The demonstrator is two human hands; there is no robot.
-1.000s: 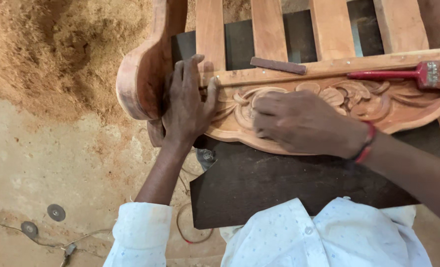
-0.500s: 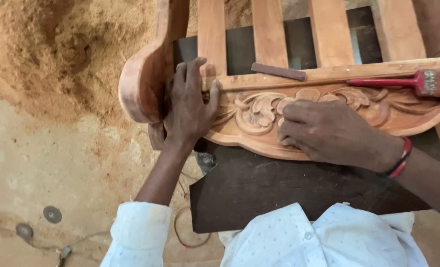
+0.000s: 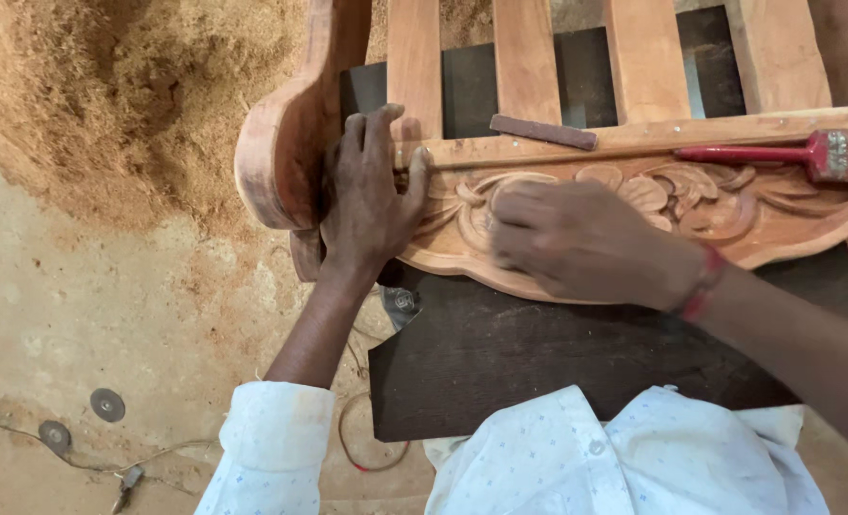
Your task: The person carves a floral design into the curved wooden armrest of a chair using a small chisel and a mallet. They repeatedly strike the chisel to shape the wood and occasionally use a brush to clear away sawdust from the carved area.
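The right hand is sliding leftward along the carved wooden rail, now nearer the left hand than half a second ago. Its fingers are pressing down on the leaf carving, curled; whether they are holding anything underneath cannot be told. The left hand is lying flat and spread, gripping nothing, bracing the rail's corner. Beyond the right wrist a red-handled brush is resting on the rail, and a small dark block is lying just above the right knuckles.
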